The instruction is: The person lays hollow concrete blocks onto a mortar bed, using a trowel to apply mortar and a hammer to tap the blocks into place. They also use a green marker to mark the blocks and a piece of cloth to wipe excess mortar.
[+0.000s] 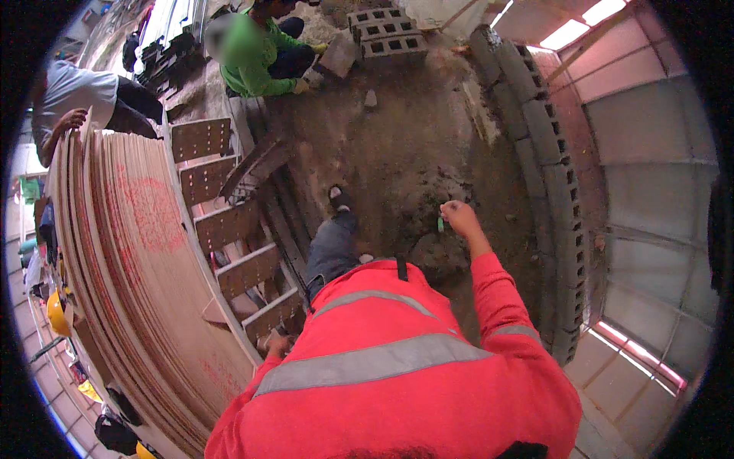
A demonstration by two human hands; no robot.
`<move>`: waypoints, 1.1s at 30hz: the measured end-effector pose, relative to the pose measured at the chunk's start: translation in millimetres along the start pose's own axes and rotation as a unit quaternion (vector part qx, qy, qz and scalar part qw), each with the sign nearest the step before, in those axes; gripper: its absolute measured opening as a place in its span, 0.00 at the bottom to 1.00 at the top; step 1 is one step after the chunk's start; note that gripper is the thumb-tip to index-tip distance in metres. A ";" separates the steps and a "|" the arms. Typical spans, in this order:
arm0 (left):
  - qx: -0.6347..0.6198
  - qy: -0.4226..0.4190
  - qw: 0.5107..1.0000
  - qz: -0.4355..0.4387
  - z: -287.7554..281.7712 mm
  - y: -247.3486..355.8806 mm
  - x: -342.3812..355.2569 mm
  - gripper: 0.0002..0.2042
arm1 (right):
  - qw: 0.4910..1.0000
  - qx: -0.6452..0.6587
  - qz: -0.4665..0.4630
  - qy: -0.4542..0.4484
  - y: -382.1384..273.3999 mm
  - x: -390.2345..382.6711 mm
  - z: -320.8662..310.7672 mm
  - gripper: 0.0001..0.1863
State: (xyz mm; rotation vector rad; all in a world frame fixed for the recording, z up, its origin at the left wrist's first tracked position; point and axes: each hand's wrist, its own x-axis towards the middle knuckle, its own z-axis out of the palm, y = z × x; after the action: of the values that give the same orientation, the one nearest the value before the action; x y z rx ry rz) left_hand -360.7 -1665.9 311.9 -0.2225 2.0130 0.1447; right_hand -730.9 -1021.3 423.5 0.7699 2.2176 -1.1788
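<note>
Grip of the right hand (459,219), right of centre in the frame: fingers drawn together on a small green item (440,224), which hangs at the fingertips above the soil floor (397,138). The item is too small in view to identify. Such a fingertip hold leaves much of it exposed and presumably suffices for something light. The arm is extended, clear of the torso.

Left hand (275,344), lower left of centre: positioned at the lower part of the metal ladder (246,258). Whether it clasps anything cannot be told. A steadying purpose is plausible, given the uneven ground.

Boards (145,229), left of frame: stacked face to face on edge, the ladder alongside; probably stored this way to save floor space. A second person's hand (73,118) is at the stack's upper edge, perhaps for support.

Block row (547,153), right of frame: hollow units laid end to end, apparently as the course of a low wall. Further hollow blocks (386,30) are piled at upper centre, likely to be within reach of the worker in green (260,69), whose two hands are at a grey block (339,57), presumably on account of its weight.
</note>
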 end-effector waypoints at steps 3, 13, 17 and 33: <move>-0.082 -0.011 0.996 0.028 -52.1 25.3 43.6 0.13 | 0.999 -0.051 0.001 0.015 -25.3 58.7 3.7 0.21; -0.204 0.239 0.930 0.191 -551.1 231.5 270.8 0.16 | 0.987 -0.129 0.096 0.002 -84.8 154.5 -11.1 0.21; -0.340 0.176 0.900 0.207 -711.1 336.3 280.3 0.19 | 0.985 -0.103 0.140 0.007 -94.1 208.9 -47.0 0.19; -0.293 0.250 0.920 0.072 -816.1 487.6 390.8 0.23 | 0.993 -0.062 -0.002 -0.098 -389.2 552.6 -87.1 0.16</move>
State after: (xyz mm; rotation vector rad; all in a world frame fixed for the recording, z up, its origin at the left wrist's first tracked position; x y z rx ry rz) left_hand -1350.8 -1390.0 318.1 -0.5326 2.4475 0.8670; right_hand -1404.0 -993.4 320.5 0.5748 2.1078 -1.0578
